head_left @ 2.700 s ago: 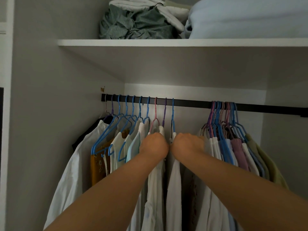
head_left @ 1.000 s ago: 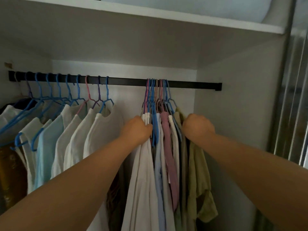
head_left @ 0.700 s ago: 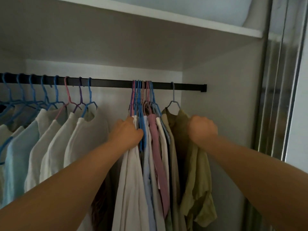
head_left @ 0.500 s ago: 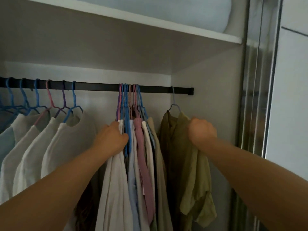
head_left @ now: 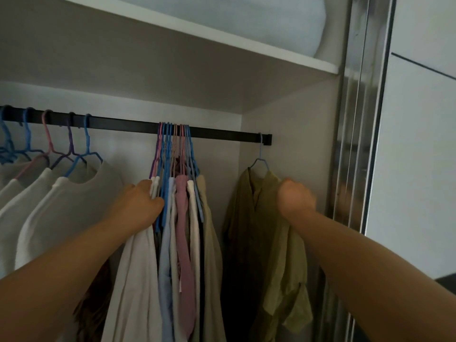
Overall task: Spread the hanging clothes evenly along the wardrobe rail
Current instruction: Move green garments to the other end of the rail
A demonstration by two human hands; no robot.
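A black wardrobe rail runs across under the shelf. At its right end an olive green shirt hangs alone on a grey-blue hanger; my right hand grips its shoulder. In the middle, several garments on blue and pink hangers are bunched tightly together. My left hand grips the left side of that bunch, at a cream garment. Further left, pale tops hang spaced apart on separate hangers.
A white shelf sits above the rail with pale blue bedding on it. The wardrobe's right side wall is close behind the olive shirt. A metal sliding-door frame stands at the right.
My right hand has slid the olive shirt rightward, away from the bunch, to the rail's right end. My left hand stayed on the bunch. The view has turned right.
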